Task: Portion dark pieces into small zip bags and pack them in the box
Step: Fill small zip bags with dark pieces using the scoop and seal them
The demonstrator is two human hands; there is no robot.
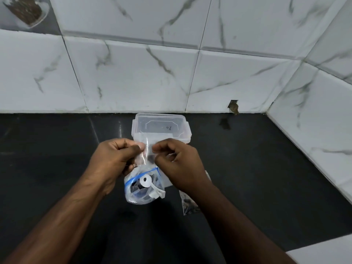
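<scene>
Two bare hands meet over a black stone counter, backed by white marble-patterned wall tiles. Left hand and right hand each pinch the top edge of a small clear plastic zip bag, thumb and forefinger pressed together on the film, remaining fingers curled in toward the palms. The bag hangs upright between them; a few dark pieces show through near its middle, too blurred to identify. Just behind the hands sits a clear rectangular plastic box with its lid on, close to the wall and resting on the counter; the held bag is in front of it, not inside. Below the hands stands a larger clear bag with a blue zip strip, mouth open, holding more dark pieces along with a white plastic scoop with a round bowl. To the right, partly hidden under the right forearm, lies a small clear bag already filled with dark pieces, flat on the counter. A chipped hole in the tile edge shows at the wall base, right of the box.
</scene>
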